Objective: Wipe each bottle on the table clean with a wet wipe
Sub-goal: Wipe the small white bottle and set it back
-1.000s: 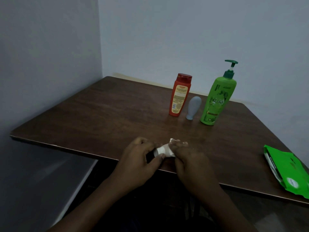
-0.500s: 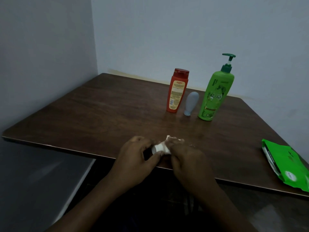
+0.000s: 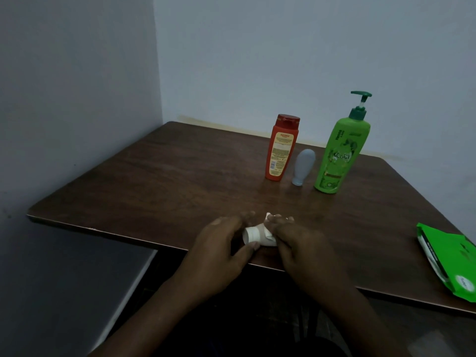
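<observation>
My left hand [image 3: 222, 247] grips a small white bottle [image 3: 253, 235] lying sideways at the table's front edge. My right hand [image 3: 301, 246] presses a white wet wipe [image 3: 269, 222] around the bottle's right part, which hides most of it. Farther back stand an orange-red bottle [image 3: 282, 148], a small grey-blue bottle [image 3: 304, 163] resting on its cap, and a tall green pump bottle [image 3: 340, 150], all upright and untouched.
A green pack of wet wipes [image 3: 448, 258] lies at the right front of the brown wooden table [image 3: 154, 181], overhanging its edge. Walls close the table in at the back and left.
The hands have stayed on the small white bottle, with the wipe shifting slightly over it. The view has tilted a little; the standing bottles have not moved.
</observation>
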### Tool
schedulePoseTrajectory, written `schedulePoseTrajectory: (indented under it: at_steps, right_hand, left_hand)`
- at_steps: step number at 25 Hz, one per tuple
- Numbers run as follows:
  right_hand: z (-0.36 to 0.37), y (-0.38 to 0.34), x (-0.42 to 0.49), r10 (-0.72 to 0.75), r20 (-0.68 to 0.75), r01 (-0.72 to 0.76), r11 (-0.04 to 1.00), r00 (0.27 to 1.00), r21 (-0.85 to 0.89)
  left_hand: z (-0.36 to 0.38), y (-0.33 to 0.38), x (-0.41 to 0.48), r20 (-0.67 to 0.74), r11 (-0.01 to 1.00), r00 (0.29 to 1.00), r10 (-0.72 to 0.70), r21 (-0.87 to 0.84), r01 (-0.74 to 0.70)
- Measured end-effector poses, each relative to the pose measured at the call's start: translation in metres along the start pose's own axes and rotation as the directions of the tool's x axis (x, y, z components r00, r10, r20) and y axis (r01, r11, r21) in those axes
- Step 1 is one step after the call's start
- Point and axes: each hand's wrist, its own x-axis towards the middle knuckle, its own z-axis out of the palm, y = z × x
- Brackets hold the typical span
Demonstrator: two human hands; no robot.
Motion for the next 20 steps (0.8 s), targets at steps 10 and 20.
schedulePoseTrajectory:
  at_steps: [10,20]
  right_hand:
    - [-0.009,0.003,0.008,0.104,-0.118,-0.1,0.994,0.988,0.036]
    - [-0.02,0.009,0.008,0.043,-0.079,-0.041,0.999,0.996,0.023]
  left_hand:
    - [0.005,-0.002,0.001,-0.003,0.997,0.999,0.036,0.075,-0.036]
    - [-0.005,0.003,0.0,0.008,0.864,0.97,-0.241,-0.454,0.218]
